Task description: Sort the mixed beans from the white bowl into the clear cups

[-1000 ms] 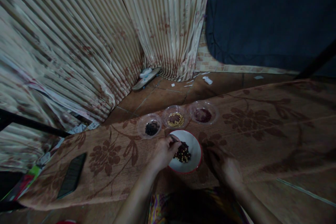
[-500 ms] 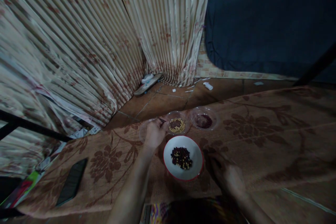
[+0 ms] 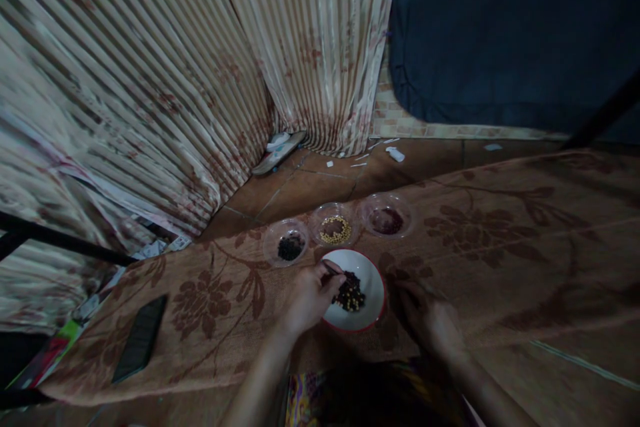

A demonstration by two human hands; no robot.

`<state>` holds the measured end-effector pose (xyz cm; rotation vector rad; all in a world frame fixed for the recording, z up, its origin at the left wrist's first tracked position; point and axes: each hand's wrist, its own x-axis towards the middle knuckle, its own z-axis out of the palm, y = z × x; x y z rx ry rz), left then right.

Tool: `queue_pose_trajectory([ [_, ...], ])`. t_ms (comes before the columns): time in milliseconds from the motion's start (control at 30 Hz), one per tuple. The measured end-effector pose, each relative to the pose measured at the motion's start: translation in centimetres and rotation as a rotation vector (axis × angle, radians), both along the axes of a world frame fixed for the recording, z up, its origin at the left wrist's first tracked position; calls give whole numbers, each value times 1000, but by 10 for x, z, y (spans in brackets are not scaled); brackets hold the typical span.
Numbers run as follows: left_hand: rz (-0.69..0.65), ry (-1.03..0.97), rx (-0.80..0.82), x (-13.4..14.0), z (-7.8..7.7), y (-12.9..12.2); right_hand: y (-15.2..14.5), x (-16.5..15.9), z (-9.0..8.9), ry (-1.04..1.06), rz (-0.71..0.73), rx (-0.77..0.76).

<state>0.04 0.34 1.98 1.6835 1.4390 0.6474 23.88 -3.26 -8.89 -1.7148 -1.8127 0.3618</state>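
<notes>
A white bowl with a red rim [image 3: 373, 280] holds a heap of dark beans mixed with yellow ones [image 3: 351, 293]. My left hand [image 3: 313, 293] is over the bowl's left side, fingers pinched on a small, thin dark tool [image 3: 332, 268] whose kind I cannot make out. Behind the bowl stand three clear plastic bowls: one with black beans [image 3: 290, 247], one with yellow beans [image 3: 335, 230], one with dark red beans [image 3: 393, 220]. My right hand [image 3: 435, 320] lies dim on the cloth right of the bowl, fingers stretched toward it and holding nothing visible.
A brown flowered cloth [image 3: 480, 280] covers the narrow table. A dark phone [image 3: 141, 339] lies at its left end. Striped curtains [image 3: 320, 47] hang behind, with a skateboard [image 3: 280, 153] and scraps on the tiled floor. A black bar [image 3: 70, 240] crosses at left.
My left hand has moved from the left clear bowl toward me and right, over the white bowl, uncovering the black beans. The right hand stays in about the same place.
</notes>
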Motion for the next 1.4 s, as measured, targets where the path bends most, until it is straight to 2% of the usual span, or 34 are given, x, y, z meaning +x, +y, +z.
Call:
queue_pose_trajectory([
  [167, 38, 22, -18, 6, -12, -3, 0, 0, 2, 6, 6, 15],
  [467, 15, 121, 26, 9, -15, -2, -1, -1, 2, -11, -5, -19],
  [667, 12, 154, 6, 9, -11, -2, 0, 0, -1, 11, 5, 9],
  [1200, 14, 99, 38, 9, -19, -1, 0, 1, -2, -17, 1, -18],
  [1400, 54, 83, 20, 8, -15, -1, 0, 1, -4, -19, -1, -2],
])
